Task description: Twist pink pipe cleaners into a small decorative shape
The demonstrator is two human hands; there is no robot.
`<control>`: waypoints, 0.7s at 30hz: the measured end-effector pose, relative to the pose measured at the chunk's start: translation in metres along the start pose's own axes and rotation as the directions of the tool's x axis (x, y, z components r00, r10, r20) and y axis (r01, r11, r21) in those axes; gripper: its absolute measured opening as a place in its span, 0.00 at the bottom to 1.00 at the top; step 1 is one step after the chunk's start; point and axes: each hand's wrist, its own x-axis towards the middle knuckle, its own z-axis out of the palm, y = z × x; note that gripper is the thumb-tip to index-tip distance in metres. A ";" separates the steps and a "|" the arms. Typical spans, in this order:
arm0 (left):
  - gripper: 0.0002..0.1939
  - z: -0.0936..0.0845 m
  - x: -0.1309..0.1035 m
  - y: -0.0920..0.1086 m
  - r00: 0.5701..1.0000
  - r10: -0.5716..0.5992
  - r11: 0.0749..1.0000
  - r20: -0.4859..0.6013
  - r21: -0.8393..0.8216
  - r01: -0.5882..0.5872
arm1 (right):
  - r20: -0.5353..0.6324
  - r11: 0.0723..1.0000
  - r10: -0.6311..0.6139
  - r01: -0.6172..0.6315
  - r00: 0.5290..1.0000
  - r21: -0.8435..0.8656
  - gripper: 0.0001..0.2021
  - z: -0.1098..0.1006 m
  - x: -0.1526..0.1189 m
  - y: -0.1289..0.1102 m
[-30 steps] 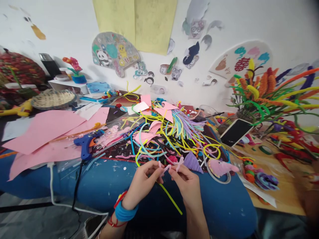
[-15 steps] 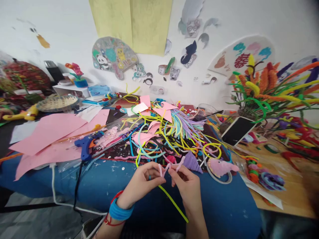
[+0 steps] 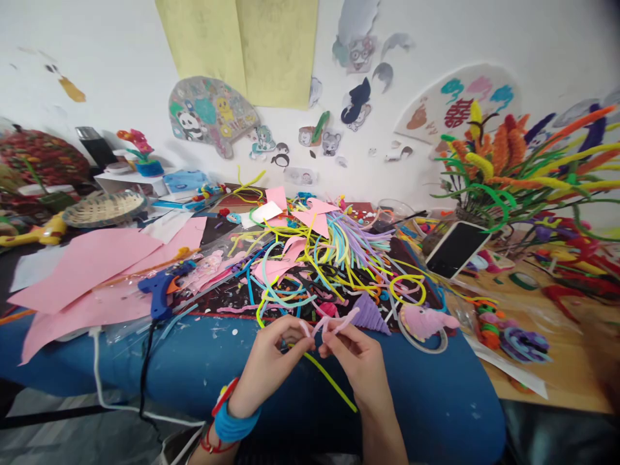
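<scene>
In the head view, your left hand (image 3: 274, 352) and right hand (image 3: 356, 356) come together over the middle of the front edge of the table (image 3: 203, 358), fingertips close to each other. Each one pinches a thin pink fuzzy strand (image 3: 347, 320) between thumb and fingers, so the strand sits bent between your two grips, with one end sticking up past your right fingers toward the back right. Your left wrist wears a blue band (image 3: 236, 423).

A yellow-green strand (image 3: 334, 382) slants down from under your left fingers over the front edge; you can't tell from here whether that hand holds it. Just beyond your right hand lie a purple cone-shaped piece (image 3: 372, 314) and, nearer the table's front right corner, a pink stuffed-looking piece (image 3: 426, 321) against a clear ring (image 3: 433, 349).

Behind your hands, a heap of coloured strands (image 3: 361, 236) spreads over the middle of the table toward the back edge. To your left, a blue glue gun (image 3: 159, 294) lies near the front edge, beside large pink sheets (image 3: 97, 258) toward the left end. A phone (image 3: 458, 250) leans at a tilt by the right end.
</scene>
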 end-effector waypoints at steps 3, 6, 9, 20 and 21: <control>0.03 -0.001 0.000 0.003 0.999 -0.021 0.998 0.029 -0.055 0.023 | 0.041 1.000 0.023 -0.024 0.999 0.018 0.09 -0.003 -0.001 0.000; 0.09 0.000 0.001 0.007 0.997 -0.025 0.999 0.074 -0.046 0.029 | 0.078 1.000 0.000 0.002 0.997 -0.030 0.08 -0.003 -0.002 -0.002; 0.10 0.002 0.006 0.009 1.000 -0.001 0.996 0.007 0.094 0.000 | 0.124 0.998 -0.006 0.013 0.992 -0.055 0.08 -0.001 -0.004 -0.004; 0.07 0.009 0.008 -0.001 0.995 -0.032 0.999 -0.089 0.015 0.034 | -0.104 1.000 0.022 -0.020 0.994 0.015 0.06 0.000 -0.003 0.005; 0.07 0.009 0.008 -0.002 0.997 -0.040 0.999 -0.070 0.001 0.040 | -0.117 0.999 0.025 -0.021 0.993 0.038 0.06 0.002 -0.003 0.006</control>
